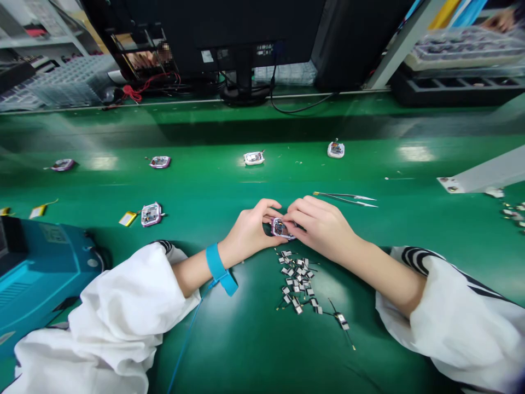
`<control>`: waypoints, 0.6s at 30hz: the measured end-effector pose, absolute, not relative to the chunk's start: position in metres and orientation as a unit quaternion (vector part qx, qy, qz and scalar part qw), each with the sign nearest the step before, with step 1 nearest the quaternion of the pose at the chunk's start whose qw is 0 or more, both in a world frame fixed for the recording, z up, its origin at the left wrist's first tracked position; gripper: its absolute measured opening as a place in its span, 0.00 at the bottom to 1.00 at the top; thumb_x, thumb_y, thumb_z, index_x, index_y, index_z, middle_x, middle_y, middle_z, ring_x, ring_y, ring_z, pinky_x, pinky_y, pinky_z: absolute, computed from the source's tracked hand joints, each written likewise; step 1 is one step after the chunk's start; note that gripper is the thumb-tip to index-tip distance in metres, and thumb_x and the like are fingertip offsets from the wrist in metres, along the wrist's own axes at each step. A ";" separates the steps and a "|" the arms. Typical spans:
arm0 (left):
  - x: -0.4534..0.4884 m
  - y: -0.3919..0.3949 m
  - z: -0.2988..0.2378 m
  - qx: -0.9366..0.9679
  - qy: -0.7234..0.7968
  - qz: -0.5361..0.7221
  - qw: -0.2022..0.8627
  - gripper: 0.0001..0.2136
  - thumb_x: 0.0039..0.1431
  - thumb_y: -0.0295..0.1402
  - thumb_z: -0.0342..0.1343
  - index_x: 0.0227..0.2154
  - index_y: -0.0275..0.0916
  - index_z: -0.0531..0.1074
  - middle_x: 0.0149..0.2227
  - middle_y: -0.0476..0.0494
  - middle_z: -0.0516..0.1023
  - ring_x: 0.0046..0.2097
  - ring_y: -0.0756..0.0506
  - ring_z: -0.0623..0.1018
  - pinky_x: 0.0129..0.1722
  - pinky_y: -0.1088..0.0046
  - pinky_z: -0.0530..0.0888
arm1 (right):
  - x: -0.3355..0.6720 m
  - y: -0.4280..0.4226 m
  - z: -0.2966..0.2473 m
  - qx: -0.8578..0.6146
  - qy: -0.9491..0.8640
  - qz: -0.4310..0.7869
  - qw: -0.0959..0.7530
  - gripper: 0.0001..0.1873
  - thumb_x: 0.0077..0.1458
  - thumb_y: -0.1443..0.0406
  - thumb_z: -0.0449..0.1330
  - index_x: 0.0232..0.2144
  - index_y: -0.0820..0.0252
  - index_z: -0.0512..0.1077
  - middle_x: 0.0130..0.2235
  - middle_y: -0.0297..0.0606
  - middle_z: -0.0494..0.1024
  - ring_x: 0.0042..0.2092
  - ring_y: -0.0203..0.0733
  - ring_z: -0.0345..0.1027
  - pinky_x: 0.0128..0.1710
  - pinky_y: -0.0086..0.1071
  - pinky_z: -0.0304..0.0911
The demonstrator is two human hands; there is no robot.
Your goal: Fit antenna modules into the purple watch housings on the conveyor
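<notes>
Between my hands is a small pink-and-white watch case (280,228) with a circuit board showing inside. My left hand (254,225) grips it from the left, thumb below and fingers behind. The fingertips of my right hand (318,224) are pinched together over the right part of the case; whatever they hold there, if anything, is hidden. Just below lies a loose pile of small silver modules with thin leads (298,279). One such module (341,321) sits apart at the lower right. A pair of tweezers (348,198) rests behind my right hand.
More open watch cases stand on the green bench: a white one (254,158), another white one (336,149), and pink ones (159,162) at left. A yellow battery (128,219) lies beside one case (151,214). A teal machine (45,273) occupies the left; a monitor stand (245,82) is behind.
</notes>
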State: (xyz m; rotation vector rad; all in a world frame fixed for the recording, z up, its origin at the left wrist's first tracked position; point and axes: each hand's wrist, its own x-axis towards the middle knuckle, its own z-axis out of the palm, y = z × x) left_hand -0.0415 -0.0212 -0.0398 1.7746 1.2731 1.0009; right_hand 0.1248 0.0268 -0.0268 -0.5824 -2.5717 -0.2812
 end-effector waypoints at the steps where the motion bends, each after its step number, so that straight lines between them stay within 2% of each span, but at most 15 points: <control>1: -0.042 -0.021 -0.040 0.689 0.494 0.388 0.362 0.25 0.38 0.27 0.64 0.39 0.38 0.59 0.37 0.46 0.76 0.36 0.48 0.77 0.37 0.75 0.74 | 0.124 0.027 -0.027 -0.212 -0.943 -0.098 0.237 0.09 0.52 0.67 0.52 0.25 0.64 0.71 0.27 0.36 0.70 0.29 0.34 0.59 0.29 0.28 0.58; 8: -0.042 -0.020 -0.041 0.685 0.501 0.383 0.365 0.25 0.37 0.26 0.64 0.39 0.38 0.59 0.36 0.46 0.75 0.36 0.49 0.77 0.37 0.75 0.73 | 0.121 0.026 -0.025 -0.218 -0.948 -0.087 0.214 0.09 0.52 0.68 0.52 0.25 0.65 0.70 0.26 0.37 0.69 0.29 0.35 0.59 0.29 0.28 0.58; 18: -0.042 -0.018 -0.041 0.693 0.490 0.382 0.367 0.23 0.37 0.26 0.63 0.38 0.37 0.61 0.36 0.47 0.75 0.36 0.50 0.76 0.37 0.76 0.73 | 0.114 0.023 -0.017 -0.142 -0.961 -0.148 0.185 0.08 0.51 0.71 0.52 0.24 0.65 0.69 0.25 0.37 0.68 0.28 0.37 0.56 0.28 0.30 0.55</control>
